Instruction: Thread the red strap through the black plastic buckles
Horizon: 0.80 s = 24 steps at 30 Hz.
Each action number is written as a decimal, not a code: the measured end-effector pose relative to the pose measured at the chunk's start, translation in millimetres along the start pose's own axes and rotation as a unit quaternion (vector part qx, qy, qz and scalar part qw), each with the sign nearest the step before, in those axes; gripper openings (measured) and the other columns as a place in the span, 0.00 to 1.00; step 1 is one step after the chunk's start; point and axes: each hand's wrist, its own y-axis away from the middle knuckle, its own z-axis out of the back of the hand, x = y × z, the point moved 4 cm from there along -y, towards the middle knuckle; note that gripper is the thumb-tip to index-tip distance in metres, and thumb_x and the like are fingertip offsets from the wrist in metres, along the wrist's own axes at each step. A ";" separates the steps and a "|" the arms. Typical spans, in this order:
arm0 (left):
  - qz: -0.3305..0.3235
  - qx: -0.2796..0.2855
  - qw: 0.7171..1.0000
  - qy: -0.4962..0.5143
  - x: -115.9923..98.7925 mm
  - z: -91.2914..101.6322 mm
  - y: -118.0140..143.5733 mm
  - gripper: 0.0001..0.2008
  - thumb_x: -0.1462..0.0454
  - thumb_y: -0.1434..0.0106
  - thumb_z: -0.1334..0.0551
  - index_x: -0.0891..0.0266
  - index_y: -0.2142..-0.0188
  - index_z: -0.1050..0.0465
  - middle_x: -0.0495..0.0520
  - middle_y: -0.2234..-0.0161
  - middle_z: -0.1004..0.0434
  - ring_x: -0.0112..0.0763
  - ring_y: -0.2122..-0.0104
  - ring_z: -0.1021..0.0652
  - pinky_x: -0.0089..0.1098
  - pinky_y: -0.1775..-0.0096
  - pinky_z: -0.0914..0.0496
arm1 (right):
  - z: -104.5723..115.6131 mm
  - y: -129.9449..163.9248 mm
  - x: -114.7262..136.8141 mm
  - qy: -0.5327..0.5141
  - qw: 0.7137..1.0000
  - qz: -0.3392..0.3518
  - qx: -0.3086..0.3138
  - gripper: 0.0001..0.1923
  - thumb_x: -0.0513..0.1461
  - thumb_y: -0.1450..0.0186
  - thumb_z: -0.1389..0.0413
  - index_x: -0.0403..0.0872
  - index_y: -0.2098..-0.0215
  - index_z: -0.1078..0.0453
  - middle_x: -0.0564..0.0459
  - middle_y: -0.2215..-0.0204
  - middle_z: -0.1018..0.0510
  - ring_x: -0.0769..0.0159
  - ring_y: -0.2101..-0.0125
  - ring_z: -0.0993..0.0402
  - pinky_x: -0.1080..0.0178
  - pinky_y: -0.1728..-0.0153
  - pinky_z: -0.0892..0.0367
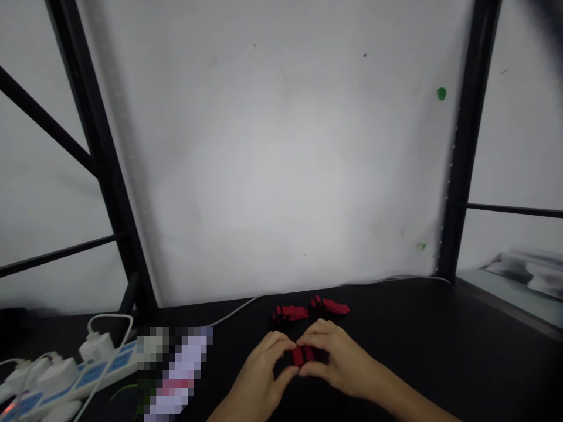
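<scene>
My left hand (pixel 259 369) and my right hand (pixel 338 357) meet low in the middle of the black table (pixel 440 340). Between their fingertips they pinch a small bundle of red pieces (pixel 304 354), fingers of both hands curled around it. Just behind the hands lie two more red bundles on the table: one on the left (pixel 288 313) and one on the right (pixel 329 306). What the red pieces are exactly is too small to tell.
A white-and-blue power strip (pixel 88 369) with plugged-in white adapters and cables lies at the left front. A white cable (pixel 237 313) runs along the table's back edge. Black frame posts (pixel 461 146) flank a white back panel. A blurred patch sits beside the strip.
</scene>
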 end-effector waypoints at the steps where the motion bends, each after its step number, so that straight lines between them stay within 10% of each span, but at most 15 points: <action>1: 0.017 -0.003 1.000 0.010 0.5 1.2 -0.7 0.09 0.71 0.39 0.38 0.57 0.61 0.25 0.51 0.63 0.25 0.34 0.64 0.25 0.31 0.61 0.30 | 0.8 -1.0 -1.2 -0.010 1.000 -0.002 -0.002 0.17 0.49 0.40 0.36 0.54 0.54 0.25 0.52 0.61 0.22 0.60 0.59 0.29 0.59 0.56 0.36; 17: 0.129 -0.094 0.944 0.289 15.7 -9.5 -1.9 0.15 0.56 0.36 0.38 0.62 0.53 0.24 0.55 0.62 0.19 0.39 0.60 0.21 0.34 0.55 0.28 | -18.3 -2.1 -17.4 -0.209 0.968 -0.115 -0.080 0.13 0.37 0.50 0.33 0.45 0.66 0.25 0.55 0.73 0.22 0.68 0.72 0.28 0.67 0.69 0.33; 24: 0.031 -0.119 0.983 0.136 3.4 -1.6 3.5 0.22 0.62 0.38 0.37 0.57 0.44 0.33 0.58 0.51 0.24 0.42 0.53 0.24 0.44 0.49 0.30 | -23.4 -6.2 -28.6 -0.353 0.916 -0.141 -0.124 0.15 0.43 0.48 0.33 0.44 0.65 0.23 0.51 0.69 0.20 0.63 0.71 0.24 0.62 0.67 0.30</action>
